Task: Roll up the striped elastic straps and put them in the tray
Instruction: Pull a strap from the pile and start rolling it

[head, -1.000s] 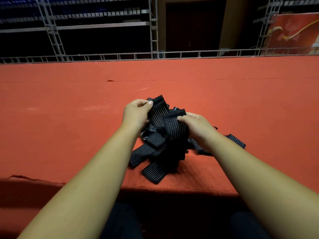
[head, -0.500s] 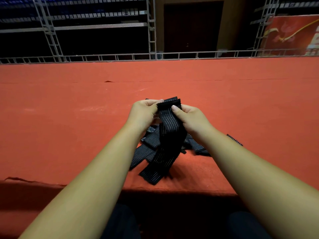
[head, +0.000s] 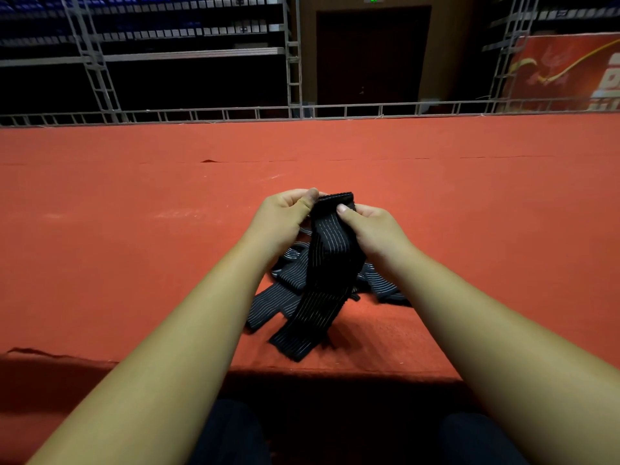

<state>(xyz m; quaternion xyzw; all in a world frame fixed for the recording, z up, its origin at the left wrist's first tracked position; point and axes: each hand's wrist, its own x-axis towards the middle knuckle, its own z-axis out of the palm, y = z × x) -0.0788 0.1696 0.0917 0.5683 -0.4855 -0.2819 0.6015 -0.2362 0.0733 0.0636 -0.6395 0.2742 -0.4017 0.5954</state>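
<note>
A black elastic strap with thin white stripes (head: 327,263) hangs from both my hands, its lower end lying on the red surface near the front edge. My left hand (head: 285,216) pinches the strap's top end from the left. My right hand (head: 372,226) pinches the same end from the right, thumb on the strap's face. Under and behind the hanging strap lies a loose pile of more striped straps (head: 285,280). No tray is in view.
The red cloth-covered surface (head: 134,229) stretches wide to both sides and far back. Its front edge (head: 302,370) drops to my dark-clothed legs. Metal truss railing (head: 235,114) and scaffolding stand behind the surface.
Both hands lifted one strap out of the pile and came together at its top end. The strap now hangs straight down from them.
</note>
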